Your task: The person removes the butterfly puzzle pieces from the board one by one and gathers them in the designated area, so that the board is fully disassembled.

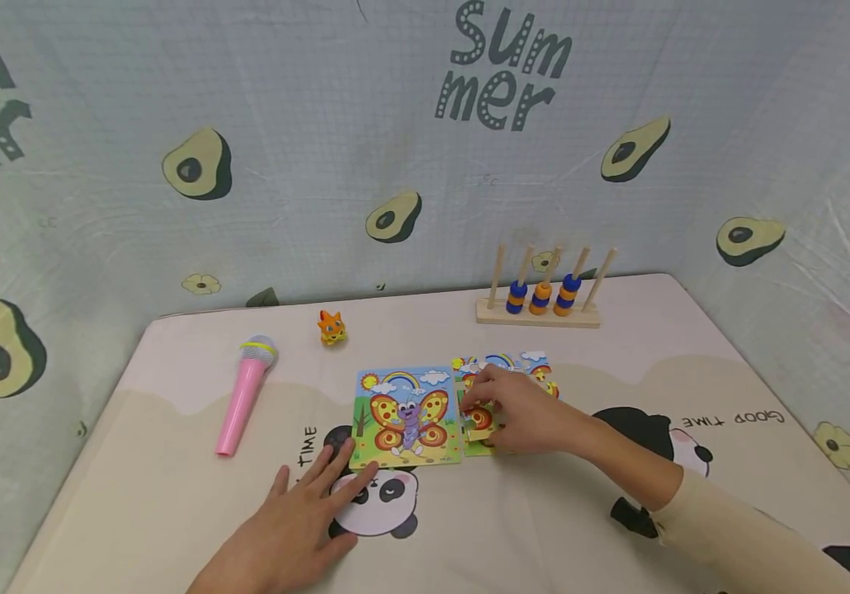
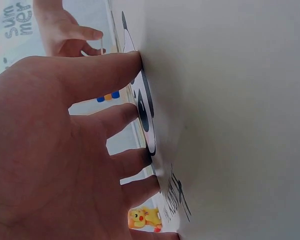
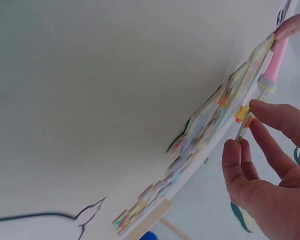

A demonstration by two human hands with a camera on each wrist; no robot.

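Note:
A square butterfly picture board lies flat on the table. Just right of it is a second butterfly picture in loose puzzle pieces, partly hidden under my right hand. That hand pinches a thin puzzle piece between thumb and fingertips, held above the table in the right wrist view. My left hand lies with fingers spread and fairly straight, its fingertips at the lower left corner of the butterfly board. In the left wrist view, the left fingers meet the tablecloth.
A pink toy microphone lies to the left. Behind the board stands a small orange animal figure. At the back right is a wooden peg rack with blue and orange rings. A printed cloth hangs behind the table.

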